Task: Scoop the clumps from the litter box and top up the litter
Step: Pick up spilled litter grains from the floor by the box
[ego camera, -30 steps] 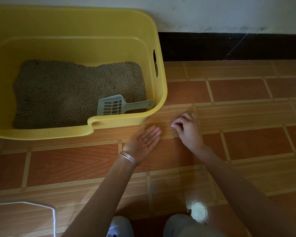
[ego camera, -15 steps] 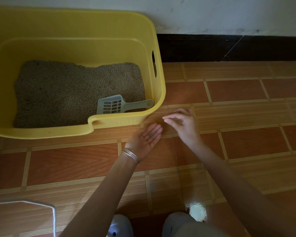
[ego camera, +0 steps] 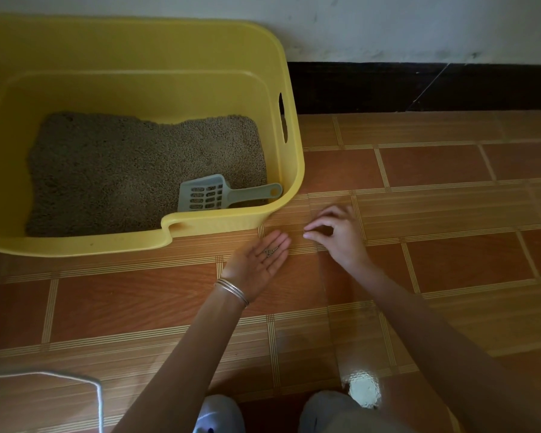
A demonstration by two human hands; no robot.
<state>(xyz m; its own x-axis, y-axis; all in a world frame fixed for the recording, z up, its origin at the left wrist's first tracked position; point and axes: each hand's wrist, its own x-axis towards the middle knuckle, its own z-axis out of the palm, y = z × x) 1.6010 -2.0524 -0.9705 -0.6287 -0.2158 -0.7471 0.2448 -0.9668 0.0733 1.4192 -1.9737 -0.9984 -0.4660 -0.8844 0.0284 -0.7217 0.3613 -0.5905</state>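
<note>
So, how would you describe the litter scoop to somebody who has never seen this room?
Look at the big yellow litter box against the wall. Inside, at its near right corner, a small grey-blue scoop lies on the brown litter. It is the only slotted plastic tool there.

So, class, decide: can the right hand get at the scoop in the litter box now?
Probably yes: the right hand is beside the litter box wall, the box is open-topped, and the scoop lies handle toward that wall.
</note>
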